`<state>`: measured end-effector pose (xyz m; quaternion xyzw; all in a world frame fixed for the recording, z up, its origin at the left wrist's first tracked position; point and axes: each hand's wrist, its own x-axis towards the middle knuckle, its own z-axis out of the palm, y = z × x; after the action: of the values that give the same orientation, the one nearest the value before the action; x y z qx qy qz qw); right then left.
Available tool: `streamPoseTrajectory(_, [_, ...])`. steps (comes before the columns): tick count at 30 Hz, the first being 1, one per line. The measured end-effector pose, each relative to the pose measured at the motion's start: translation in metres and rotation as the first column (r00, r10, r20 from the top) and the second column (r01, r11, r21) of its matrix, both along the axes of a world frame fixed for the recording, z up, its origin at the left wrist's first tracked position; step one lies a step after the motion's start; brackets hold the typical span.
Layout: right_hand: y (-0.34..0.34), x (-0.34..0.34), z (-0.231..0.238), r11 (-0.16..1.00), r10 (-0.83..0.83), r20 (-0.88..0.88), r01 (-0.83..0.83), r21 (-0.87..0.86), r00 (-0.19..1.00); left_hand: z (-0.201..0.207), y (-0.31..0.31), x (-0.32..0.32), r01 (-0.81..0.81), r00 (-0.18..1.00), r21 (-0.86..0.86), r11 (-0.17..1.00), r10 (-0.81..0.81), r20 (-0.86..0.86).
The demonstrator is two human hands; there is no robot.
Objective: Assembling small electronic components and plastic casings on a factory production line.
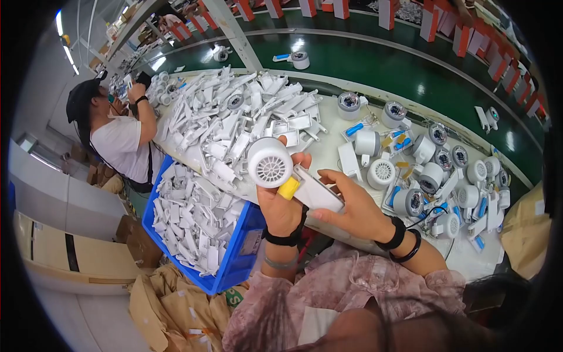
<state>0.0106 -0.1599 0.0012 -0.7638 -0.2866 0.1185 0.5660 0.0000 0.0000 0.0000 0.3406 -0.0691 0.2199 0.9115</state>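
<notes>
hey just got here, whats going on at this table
A person holds a white fan head in the left hand, while the right hand grips the white handle, a yellow piece between them. Loose white parts are piled on the table, with more in a blue crate. Other fan heads lie to the right. Another person works at the left.

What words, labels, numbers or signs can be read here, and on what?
Blue bin: pale label on its side, print too small to read.
Green patch beside the bin: pale lettering, partly visible, not copied out here.
White device held in front: no lettering I can make out.
</notes>
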Motion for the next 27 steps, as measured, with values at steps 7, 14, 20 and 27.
streamPoseTrajectory(7, [-0.001,-0.009,0.016,0.987,-0.107,0.428,0.147,-0.06,0.897,-0.008,-0.005,0.003,-0.026,0.999,0.118,0.993,0.022,0.037])
streamPoseTrajectory(14, [-0.003,-0.011,0.009,0.954,-0.126,0.589,0.261,-0.149,0.798,-0.007,-0.019,0.004,0.016,0.999,-0.007,1.0,-0.016,0.042])
streamPoseTrajectory(20, [-0.003,-0.009,0.002,0.958,-0.156,0.651,0.274,-0.083,0.743,-0.001,-0.02,0.002,-0.075,0.993,-0.093,0.993,0.066,-0.097])
streamPoseTrajectory(27, [0.0,-0.005,-0.009,0.96,-0.227,0.742,0.272,0.063,0.631,-0.003,-0.021,0.005,-0.102,0.991,0.023,0.995,0.104,-0.084])
